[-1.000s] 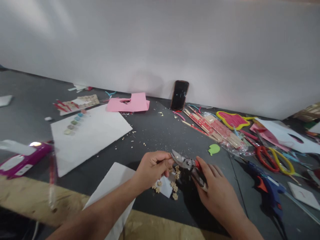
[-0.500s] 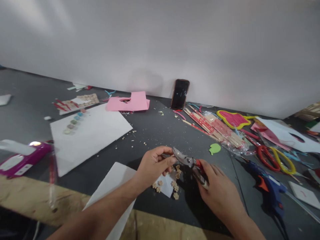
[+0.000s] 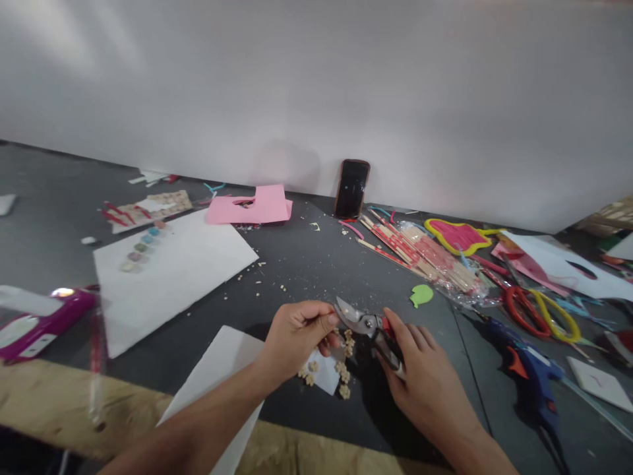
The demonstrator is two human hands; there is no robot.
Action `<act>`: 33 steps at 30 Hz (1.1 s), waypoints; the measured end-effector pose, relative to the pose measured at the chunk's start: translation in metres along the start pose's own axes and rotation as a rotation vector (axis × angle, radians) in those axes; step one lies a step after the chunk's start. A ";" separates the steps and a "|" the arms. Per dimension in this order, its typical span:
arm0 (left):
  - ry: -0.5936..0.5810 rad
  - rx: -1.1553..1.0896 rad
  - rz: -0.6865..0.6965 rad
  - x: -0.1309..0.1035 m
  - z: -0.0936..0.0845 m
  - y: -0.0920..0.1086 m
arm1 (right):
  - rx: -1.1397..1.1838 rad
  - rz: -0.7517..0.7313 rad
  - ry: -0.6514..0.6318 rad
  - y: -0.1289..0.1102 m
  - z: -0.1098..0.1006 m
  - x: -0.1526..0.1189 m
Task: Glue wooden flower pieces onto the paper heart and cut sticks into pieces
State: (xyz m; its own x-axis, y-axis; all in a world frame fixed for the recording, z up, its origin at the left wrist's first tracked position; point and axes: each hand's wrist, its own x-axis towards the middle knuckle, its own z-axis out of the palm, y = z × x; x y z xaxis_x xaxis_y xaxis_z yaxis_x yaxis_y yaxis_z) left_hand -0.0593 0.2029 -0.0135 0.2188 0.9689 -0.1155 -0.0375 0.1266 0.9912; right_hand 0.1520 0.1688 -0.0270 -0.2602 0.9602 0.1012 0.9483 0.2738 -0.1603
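My right hand (image 3: pixel 420 369) is wrapped round the handles of a pair of pruning shears (image 3: pixel 366 323), whose curved blades point left. Close to the blade tips, my left hand (image 3: pixel 302 336) has its thumb and fingers pinched together. Whatever sits in that pinch is too small and covered to make out. Under the hands, several little flower-shaped wooden-looking pieces (image 3: pixel 345 390) lie on and around a small white paper (image 3: pixel 325 373). A larger white sheet (image 3: pixel 225 359) lies partly beneath my left forearm.
A phone (image 3: pixel 353 189) leans against the wall. To the right are bundled sticks (image 3: pixel 395 244), scissors (image 3: pixel 527 311) and a blue glue gun (image 3: pixel 531 376). Leftward lie pink paper (image 3: pixel 270 204), a white sheet (image 3: pixel 173 284) and a purple device (image 3: pixel 47 323). Crumbs dot the dark table.
The view has shifted slightly, so most things on the table sit a little further left and lower. Both hands keep their grips, with the shears still beside my left fingertips.
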 end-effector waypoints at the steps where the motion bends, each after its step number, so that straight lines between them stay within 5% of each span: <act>1: 0.003 0.006 -0.003 -0.001 0.000 0.001 | 0.001 -0.003 0.003 0.000 0.000 0.000; 23: 0.058 -0.125 -0.036 0.001 0.005 0.005 | -0.046 0.034 0.019 0.001 -0.004 0.002; 33: -0.015 -0.036 -0.045 0.001 0.000 0.002 | 0.014 0.011 -0.031 0.002 -0.001 0.003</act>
State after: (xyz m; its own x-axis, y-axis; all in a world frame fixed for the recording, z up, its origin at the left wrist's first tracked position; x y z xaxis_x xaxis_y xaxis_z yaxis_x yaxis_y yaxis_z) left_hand -0.0591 0.2038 -0.0116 0.2356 0.9588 -0.1585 -0.0625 0.1777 0.9821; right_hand 0.1531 0.1722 -0.0261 -0.2556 0.9643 0.0692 0.9486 0.2639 -0.1747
